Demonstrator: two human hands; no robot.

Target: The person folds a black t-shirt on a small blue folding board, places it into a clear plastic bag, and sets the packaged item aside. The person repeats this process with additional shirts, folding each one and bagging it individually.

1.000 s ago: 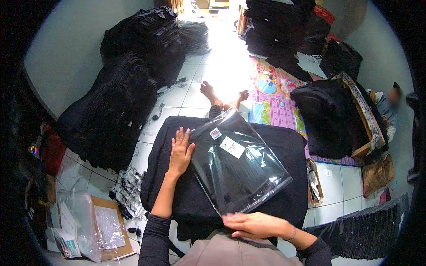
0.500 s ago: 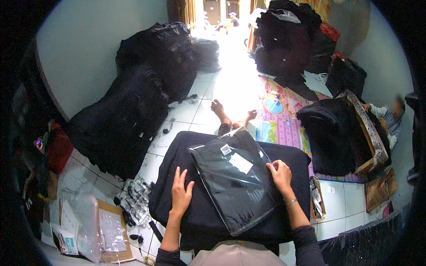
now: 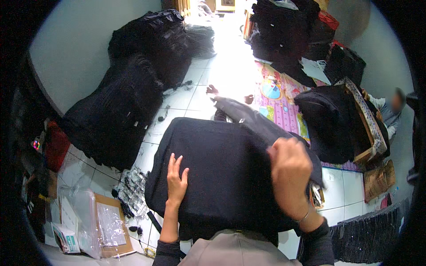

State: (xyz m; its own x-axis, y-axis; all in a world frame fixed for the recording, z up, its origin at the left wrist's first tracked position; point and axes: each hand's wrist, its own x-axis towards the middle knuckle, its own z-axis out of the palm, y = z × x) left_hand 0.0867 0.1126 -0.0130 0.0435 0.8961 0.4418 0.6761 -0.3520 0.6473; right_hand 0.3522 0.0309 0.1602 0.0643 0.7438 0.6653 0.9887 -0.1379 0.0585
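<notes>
Has L hand (image 3: 176, 185) at left, fingers (image 3: 171, 166) ext'd twd far side, thumb (image 3: 184, 175) apart; holds R hand (image 3: 290, 173) curled at right.

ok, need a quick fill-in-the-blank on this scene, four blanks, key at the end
1. The right hand grips the dark packet; the left hand holds ____.
2. The cloth beneath the left hand is ____.
3. The clear plastic lies on the person's ____ side.
4. The floor is laid with white ____.

Missing words: nothing; black; left; tiles.
</notes>
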